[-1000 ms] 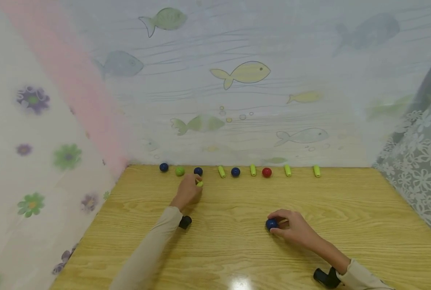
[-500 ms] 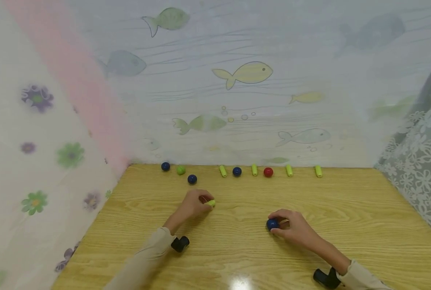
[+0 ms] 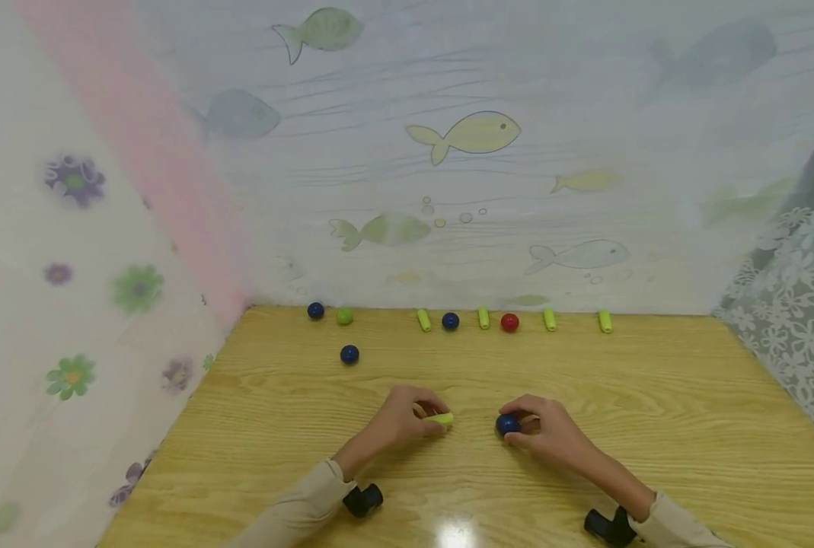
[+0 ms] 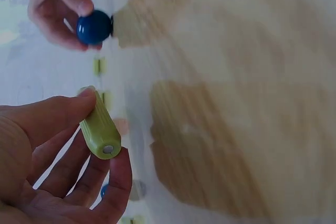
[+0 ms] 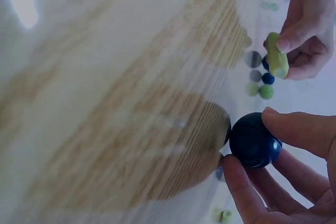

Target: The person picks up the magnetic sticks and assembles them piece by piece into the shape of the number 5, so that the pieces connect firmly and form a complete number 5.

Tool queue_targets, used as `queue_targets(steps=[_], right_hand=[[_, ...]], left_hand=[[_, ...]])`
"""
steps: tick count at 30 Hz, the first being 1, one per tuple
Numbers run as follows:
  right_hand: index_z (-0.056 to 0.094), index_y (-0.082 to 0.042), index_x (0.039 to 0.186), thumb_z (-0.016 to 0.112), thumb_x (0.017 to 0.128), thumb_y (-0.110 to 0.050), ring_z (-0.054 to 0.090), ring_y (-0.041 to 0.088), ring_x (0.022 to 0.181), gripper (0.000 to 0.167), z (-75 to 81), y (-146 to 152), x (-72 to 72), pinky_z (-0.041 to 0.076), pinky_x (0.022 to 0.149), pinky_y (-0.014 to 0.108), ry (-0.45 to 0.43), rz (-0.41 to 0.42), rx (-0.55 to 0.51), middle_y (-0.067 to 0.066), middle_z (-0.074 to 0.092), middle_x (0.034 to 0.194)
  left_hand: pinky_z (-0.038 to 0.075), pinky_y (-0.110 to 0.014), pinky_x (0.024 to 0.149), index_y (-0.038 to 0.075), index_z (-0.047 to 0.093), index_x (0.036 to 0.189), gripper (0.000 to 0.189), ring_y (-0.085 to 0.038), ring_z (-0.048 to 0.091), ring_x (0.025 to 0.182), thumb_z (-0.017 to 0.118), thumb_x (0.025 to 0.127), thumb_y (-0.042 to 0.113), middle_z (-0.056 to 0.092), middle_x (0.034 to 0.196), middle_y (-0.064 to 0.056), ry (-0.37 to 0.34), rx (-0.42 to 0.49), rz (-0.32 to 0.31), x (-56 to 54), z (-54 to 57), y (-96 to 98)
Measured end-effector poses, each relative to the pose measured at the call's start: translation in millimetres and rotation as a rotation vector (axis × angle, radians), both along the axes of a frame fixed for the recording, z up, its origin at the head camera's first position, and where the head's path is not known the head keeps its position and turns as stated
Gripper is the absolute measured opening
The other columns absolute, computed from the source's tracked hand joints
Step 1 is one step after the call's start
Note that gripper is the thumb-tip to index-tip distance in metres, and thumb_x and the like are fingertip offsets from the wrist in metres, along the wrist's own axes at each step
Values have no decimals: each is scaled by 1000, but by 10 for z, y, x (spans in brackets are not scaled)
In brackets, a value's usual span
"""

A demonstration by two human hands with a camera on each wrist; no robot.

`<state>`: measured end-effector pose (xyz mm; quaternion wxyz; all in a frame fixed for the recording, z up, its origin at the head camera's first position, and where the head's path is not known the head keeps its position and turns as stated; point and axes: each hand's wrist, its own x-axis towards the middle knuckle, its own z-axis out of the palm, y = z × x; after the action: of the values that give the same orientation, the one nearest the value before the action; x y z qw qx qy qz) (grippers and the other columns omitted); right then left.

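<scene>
My left hand [image 3: 404,418] pinches a yellow-green rod [image 4: 101,129] between thumb and fingers. In the left wrist view a small round silver spot shows at the rod's end, and the rod is held above the table. Facing it across a gap, my right hand [image 3: 550,428] grips a dark blue ball [image 5: 254,140] with thumb and fingertips, low at the wooden tabletop. The rod and this ball are apart. Another blue ball [image 3: 349,354] lies alone on the table, beyond my left hand and to its left.
Along the table's [image 3: 256,472] far edge lie a blue ball [image 3: 315,310], a green ball [image 3: 344,316], several yellow-green rods [image 3: 484,318], another blue ball [image 3: 451,321] and a red ball [image 3: 510,323]. A fish-print curtain [image 3: 461,175] stands behind them.
My left hand has brought the rod from the far row toward me and right, near the right hand. One blue ball has rolled out of the row, nearer and leftward. The right hand stays nearly still.
</scene>
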<state>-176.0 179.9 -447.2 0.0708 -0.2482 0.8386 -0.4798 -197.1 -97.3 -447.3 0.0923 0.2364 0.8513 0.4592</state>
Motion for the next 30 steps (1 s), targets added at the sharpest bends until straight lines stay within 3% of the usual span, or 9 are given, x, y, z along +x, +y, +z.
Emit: queue_targets(steps=[6,12,18,25,30], right_hand=[[63,6,109,74,81,-5,63,31,91,32,7,-36,24,55,71,26,1,4,-7,18,63,105],[63,6,108,74,81,-5,63,31,91,31,6,-59,47,55,72,26,-4,8,-11,17,62,104],[64,3,106,74,81,-6,64,29,91,29,-25,-72,62,54,72,24,6,9,3,13,63,103],[65,2,107,74,81,-8,64,26,90,29,-25,-53,62,54,71,23,3,13,14,11,63,102],[66,2,107,74,81,-6,64,23,88,28,-22,-50,63,54,70,22,10,12,17,9,64,101]], left_hand=[[51,-23,73,11,75,96,18,-8,61,82,78,78,11,69,92,3,-1,37,-49,72,-35,211],[50,-21,73,11,75,98,19,-6,61,83,77,79,10,68,93,5,-10,46,-56,76,-71,391],[49,-19,72,11,75,94,15,-3,59,81,77,80,8,68,91,6,49,21,-73,73,-64,513],[50,-18,71,10,75,93,12,-3,60,82,76,81,8,67,91,5,58,3,-65,92,-48,526],[51,-19,72,9,73,97,14,-9,61,86,72,84,5,66,97,4,33,37,-44,134,-25,379]])
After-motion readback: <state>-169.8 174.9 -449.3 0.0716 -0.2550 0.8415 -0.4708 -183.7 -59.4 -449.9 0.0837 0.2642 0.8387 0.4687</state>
